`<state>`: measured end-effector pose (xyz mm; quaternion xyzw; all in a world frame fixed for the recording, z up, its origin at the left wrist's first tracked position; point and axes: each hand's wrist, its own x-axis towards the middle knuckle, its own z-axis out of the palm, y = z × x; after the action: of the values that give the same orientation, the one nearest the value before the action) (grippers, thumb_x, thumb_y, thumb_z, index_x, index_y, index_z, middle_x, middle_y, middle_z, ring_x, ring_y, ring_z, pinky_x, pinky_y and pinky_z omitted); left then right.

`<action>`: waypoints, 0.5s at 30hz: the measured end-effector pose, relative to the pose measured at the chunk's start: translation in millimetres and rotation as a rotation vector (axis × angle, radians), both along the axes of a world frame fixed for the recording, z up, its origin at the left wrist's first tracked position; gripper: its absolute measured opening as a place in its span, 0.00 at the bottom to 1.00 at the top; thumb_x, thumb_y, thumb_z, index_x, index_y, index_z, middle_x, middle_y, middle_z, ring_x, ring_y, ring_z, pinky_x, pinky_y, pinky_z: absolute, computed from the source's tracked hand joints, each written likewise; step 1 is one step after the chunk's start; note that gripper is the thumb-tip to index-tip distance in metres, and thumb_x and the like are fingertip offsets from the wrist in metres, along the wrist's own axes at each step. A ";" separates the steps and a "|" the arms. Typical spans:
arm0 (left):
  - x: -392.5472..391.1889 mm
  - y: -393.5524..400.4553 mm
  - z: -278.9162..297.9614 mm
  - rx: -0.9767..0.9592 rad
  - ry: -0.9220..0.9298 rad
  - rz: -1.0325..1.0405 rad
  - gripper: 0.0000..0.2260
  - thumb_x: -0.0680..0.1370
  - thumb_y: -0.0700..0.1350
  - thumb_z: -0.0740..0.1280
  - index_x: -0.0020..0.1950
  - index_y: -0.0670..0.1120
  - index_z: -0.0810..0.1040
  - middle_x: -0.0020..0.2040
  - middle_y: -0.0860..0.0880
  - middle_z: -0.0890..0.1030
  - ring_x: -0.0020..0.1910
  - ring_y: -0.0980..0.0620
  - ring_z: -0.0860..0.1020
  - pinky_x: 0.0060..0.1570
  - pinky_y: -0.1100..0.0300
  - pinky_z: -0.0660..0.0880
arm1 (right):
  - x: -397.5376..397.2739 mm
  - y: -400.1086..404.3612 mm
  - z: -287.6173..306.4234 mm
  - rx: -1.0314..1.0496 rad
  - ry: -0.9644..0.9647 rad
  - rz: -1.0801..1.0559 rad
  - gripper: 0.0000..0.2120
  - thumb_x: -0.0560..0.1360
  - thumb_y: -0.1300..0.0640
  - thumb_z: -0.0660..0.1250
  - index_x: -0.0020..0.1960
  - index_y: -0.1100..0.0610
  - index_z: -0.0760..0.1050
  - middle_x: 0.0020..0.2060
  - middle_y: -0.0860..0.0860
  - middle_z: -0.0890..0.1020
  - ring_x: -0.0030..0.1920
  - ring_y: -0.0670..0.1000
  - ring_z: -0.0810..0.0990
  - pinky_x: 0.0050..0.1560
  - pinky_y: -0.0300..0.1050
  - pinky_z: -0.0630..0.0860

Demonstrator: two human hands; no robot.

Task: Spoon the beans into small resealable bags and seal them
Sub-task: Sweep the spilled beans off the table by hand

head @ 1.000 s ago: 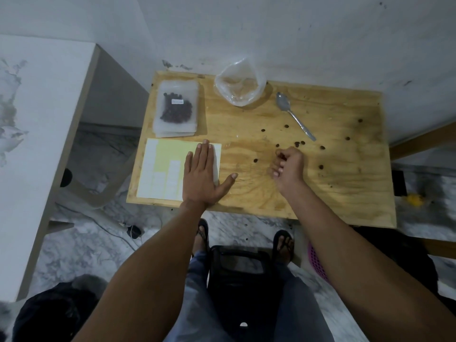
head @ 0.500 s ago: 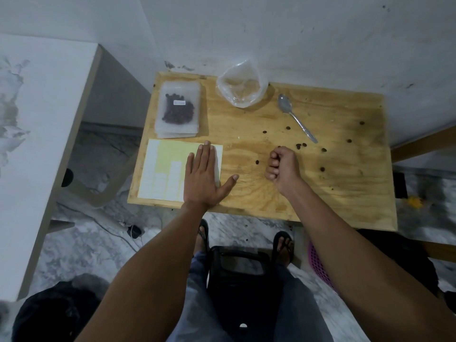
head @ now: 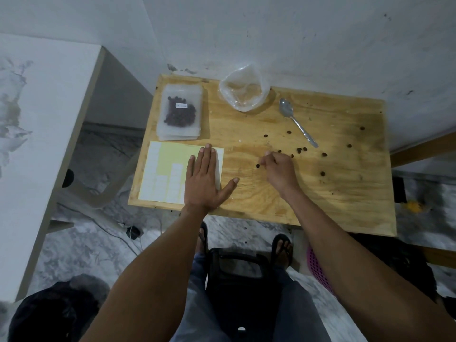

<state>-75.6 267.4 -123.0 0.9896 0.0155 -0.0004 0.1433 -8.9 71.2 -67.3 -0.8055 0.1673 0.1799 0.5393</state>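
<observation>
My left hand [head: 203, 180] lies flat, fingers straight, on a yellow sheet of white labels [head: 167, 169]. My right hand [head: 278, 169] has its fingers curled, and the bunched fingertips pinch at one dark bean [head: 257, 165] on the wooden table [head: 345, 193]. Whether the palm holds more beans is hidden. Several loose beans [head: 301, 150] lie scattered to the right. A metal spoon [head: 297, 122] rests on the table at the back. A small resealable bag of beans [head: 180, 112] lies on a stack of empty bags at the back left.
A crumpled clear plastic bag [head: 244, 93] stands open by the wall. A white counter [head: 37, 144] stands to the left. Below the table's front edge are my legs and a black stool [head: 237, 272], with a pink basket [head: 318, 272] at the right.
My right hand lifted off the beans by the spoon handle as a fist, moved left, and now reaches its fingertips down to a single bean. My left hand has stayed flat on the sheet.
</observation>
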 end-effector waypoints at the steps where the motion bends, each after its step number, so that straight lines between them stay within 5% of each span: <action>1: -0.2 0.1 -0.2 0.001 -0.002 0.000 0.45 0.78 0.71 0.57 0.81 0.39 0.55 0.83 0.42 0.53 0.82 0.46 0.50 0.80 0.45 0.48 | -1.4 1.1 -2.7 -0.127 -0.072 0.090 0.18 0.85 0.53 0.57 0.43 0.57 0.80 0.40 0.47 0.80 0.44 0.47 0.80 0.44 0.42 0.72; 5: -0.3 -0.3 -0.4 -0.005 -0.018 0.003 0.44 0.78 0.70 0.59 0.81 0.39 0.56 0.83 0.42 0.54 0.82 0.46 0.50 0.80 0.45 0.48 | -4.1 3.9 -8.4 -0.315 -0.132 0.174 0.17 0.85 0.54 0.53 0.47 0.56 0.79 0.46 0.49 0.83 0.48 0.50 0.79 0.49 0.46 0.74; 7: -0.3 0.0 -0.8 -0.005 -0.018 0.002 0.44 0.78 0.70 0.59 0.81 0.39 0.56 0.83 0.42 0.54 0.82 0.46 0.50 0.80 0.45 0.49 | -5.9 2.6 -11.1 -0.357 -0.152 0.172 0.15 0.85 0.54 0.55 0.44 0.54 0.76 0.41 0.46 0.80 0.45 0.50 0.78 0.46 0.45 0.71; 10: -0.1 0.2 -0.6 -0.004 -0.020 0.000 0.44 0.78 0.70 0.59 0.81 0.39 0.55 0.83 0.42 0.53 0.82 0.46 0.50 0.80 0.45 0.49 | -9.7 -1.2 -15.3 -0.493 -0.221 0.199 0.11 0.81 0.52 0.64 0.41 0.54 0.75 0.37 0.45 0.79 0.40 0.50 0.77 0.41 0.43 0.68; 15: 0.1 0.0 -0.5 -0.011 -0.027 0.001 0.44 0.78 0.70 0.59 0.81 0.39 0.56 0.83 0.42 0.54 0.82 0.46 0.50 0.80 0.44 0.50 | -14.4 -3.8 -21.1 -0.543 -0.332 0.224 0.12 0.74 0.49 0.74 0.50 0.57 0.81 0.48 0.52 0.84 0.50 0.53 0.82 0.48 0.46 0.75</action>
<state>-75.5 267.3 -123.6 0.9886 0.0143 0.0130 0.1491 -23.3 67.4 -88.5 -0.9515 0.0292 0.0530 0.3016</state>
